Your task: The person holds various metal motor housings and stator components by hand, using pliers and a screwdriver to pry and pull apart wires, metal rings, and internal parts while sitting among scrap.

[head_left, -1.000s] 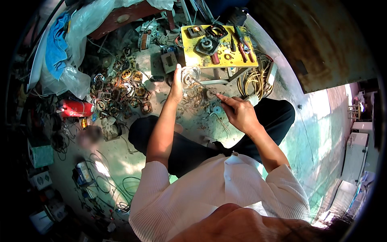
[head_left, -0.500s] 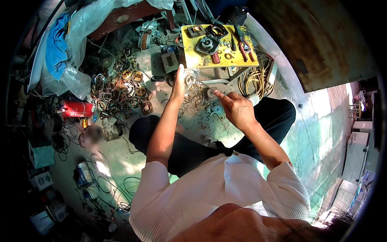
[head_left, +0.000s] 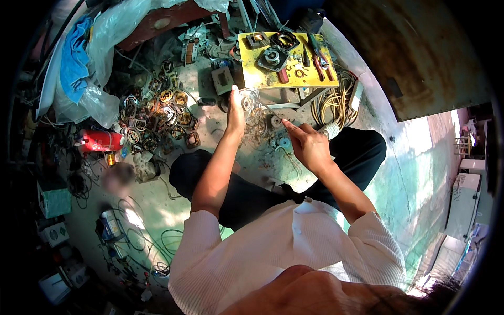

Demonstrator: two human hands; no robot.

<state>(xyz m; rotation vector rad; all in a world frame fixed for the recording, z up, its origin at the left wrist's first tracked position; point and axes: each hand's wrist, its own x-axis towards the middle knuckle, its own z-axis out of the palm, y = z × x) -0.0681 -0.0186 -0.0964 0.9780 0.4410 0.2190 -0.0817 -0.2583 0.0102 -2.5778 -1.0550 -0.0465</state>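
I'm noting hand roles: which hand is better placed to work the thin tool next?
Probably the right hand: it grips the thin tool, whose shaft points toward the round part. The left hand is at that part, apparently steadying it.

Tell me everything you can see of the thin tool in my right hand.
The thin tool shows a slim, straight shaft that looks metallic. It slants up and left from your right hand, which closes around its near end and hides it, toward the pale round part beside your left hand. Whether the tip touches that part is unclear.
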